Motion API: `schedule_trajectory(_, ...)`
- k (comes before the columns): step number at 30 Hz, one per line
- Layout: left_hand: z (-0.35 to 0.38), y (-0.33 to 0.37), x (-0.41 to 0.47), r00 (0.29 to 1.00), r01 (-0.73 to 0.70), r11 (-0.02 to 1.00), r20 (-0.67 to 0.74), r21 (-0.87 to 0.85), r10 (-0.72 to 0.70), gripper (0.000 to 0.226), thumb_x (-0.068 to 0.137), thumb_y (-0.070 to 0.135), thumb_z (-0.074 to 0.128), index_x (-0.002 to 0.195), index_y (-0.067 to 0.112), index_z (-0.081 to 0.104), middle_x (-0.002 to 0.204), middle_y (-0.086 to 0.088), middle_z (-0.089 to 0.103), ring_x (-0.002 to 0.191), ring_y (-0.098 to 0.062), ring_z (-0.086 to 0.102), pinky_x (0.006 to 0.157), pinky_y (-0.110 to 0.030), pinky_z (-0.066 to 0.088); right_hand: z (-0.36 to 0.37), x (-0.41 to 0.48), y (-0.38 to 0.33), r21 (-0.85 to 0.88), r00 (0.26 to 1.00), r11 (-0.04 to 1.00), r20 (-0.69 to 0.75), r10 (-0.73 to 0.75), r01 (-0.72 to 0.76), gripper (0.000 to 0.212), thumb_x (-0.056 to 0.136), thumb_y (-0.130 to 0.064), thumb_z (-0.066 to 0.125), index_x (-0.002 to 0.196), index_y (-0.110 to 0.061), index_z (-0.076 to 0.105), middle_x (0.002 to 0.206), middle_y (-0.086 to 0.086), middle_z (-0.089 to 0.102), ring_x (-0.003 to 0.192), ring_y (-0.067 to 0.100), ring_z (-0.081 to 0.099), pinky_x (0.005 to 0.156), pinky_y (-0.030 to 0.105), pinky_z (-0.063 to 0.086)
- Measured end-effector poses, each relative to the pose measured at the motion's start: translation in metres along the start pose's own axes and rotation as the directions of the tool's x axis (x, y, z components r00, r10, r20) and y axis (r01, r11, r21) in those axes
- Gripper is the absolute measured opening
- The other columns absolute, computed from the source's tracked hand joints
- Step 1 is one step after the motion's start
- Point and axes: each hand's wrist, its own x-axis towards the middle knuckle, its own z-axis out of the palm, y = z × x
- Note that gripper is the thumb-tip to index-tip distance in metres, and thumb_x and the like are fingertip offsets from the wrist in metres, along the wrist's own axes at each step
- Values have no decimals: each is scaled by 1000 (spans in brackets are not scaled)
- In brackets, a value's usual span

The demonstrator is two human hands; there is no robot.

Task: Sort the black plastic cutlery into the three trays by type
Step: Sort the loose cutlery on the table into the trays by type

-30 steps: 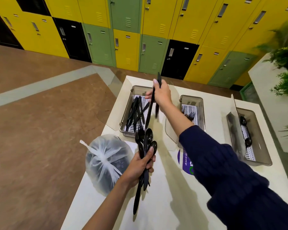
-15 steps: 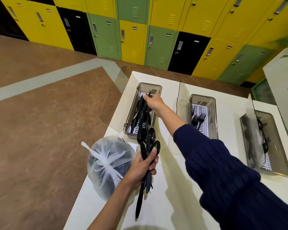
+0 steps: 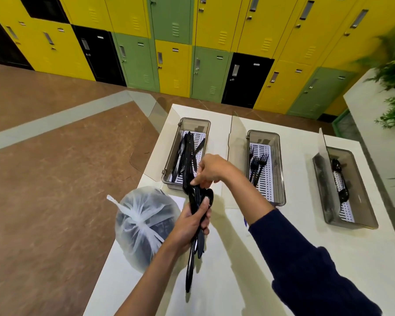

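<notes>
**A:** Where's the cutlery at this moment?

**B:** Mostly in the left hand (image 3: 192, 221). Its fingers are wrapped round a bundle of black cutlery (image 3: 191, 256), held upright above the white table (image 3: 237, 265), with the handles hanging below the fist and spoon bowls showing at the top.

**A:** And the right hand?

**B:** The right hand (image 3: 209, 171) reaches in from a dark blue sleeve (image 3: 306, 258). Its fingertips are pinched on the top of that same bundle, just above the left thumb. I can't tell which piece it has.

**A:** The trays?

**B:** There are three smoky trays in a row at the far side of the table. The left tray (image 3: 195, 121) holds a heap of knives (image 3: 187, 153), and the hands are right in front of its near end. The middle tray (image 3: 281, 169) has a few forks (image 3: 258, 164). The right tray (image 3: 360, 192) has spoons (image 3: 339, 179). Each tray's clear lid stands open on its left side.

**A:** Anything else on the table?

**B:** A knotted white plastic bag (image 3: 144, 222) with something dark inside sits at the table's left edge, just beside the left wrist. Yellow, green and black lockers (image 3: 176, 65) line the wall behind.
</notes>
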Motion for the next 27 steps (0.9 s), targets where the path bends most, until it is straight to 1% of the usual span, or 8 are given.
schedule_trajectory(4,3,-1,-8,1000,4,1000,-3,-8,-4,24,92,34,54,96,11,48,66,2,45,47,-7,38,43,-21,38,5,-6,7,169,995,983,-80,-59,72,20,74,-13,80,66,-14,62,61,0,64,51,6,60,51,16,41)
schedule_trajectory(7,5,-2,-13,1000,-6,1000,17,-4,6,26,87,38,56,87,13,47,63,3,42,48,-8,38,44,-22,39,-1,-12,10,278,985,950,-140,-105,141,21,76,-9,78,65,-16,62,64,1,63,57,9,57,59,18,46)
schedule_trajectory(9,7,-1,-15,1000,-7,1000,26,6,7,29,87,40,57,82,14,46,63,3,41,49,-9,38,45,-23,39,-8,-12,11,312,972,931,-195,-131,188,19,80,-9,74,65,-17,64,66,0,63,58,9,55,53,13,43)
schedule_trajectory(11,8,0,-16,999,-13,1000,43,21,12,32,86,42,57,78,14,44,62,4,41,49,-9,38,44,-22,39,-16,-12,10,339,957,917,-262,-124,211,9,86,-10,68,76,-10,68,68,-2,62,56,8,53,41,7,37)
schedule_trajectory(14,8,0,-18,998,-17,999,59,48,14,35,85,43,57,75,14,42,62,3,38,46,-8,37,40,-21,35,-28,-7,9,365,932,901,-347,-102,234,17,93,-13,60,99,-1,70,83,-2,63,57,7,51,46,13,39)
schedule_trajectory(19,0,-3,-15,998,24,999,64,-26,-23,30,89,36,57,78,15,39,64,5,38,42,-4,29,35,-15,24,-49,8,6,421,891,871,-452,-42,255,21,98,-11,50,101,-1,69,86,1,64,55,5,52,44,12,41)
schedule_trajectory(22,-5,-5,-10,998,28,999,50,-29,-26,29,91,34,56,81,14,37,64,5,38,43,-4,28,35,-15,24,-61,16,4,464,833,835,-553,14,294,22,98,-9,48,99,1,67,84,6,62,55,6,53,47,14,45)
schedule_trajectory(27,-12,-9,-3,1000,31,999,3,-41,-31,27,91,34,57,86,14,38,64,5,40,43,-5,29,35,-16,25,-59,29,2,456,669,814,-734,115,361,20,98,-7,46,99,2,63,89,12,65,56,7,59,52,10,51)
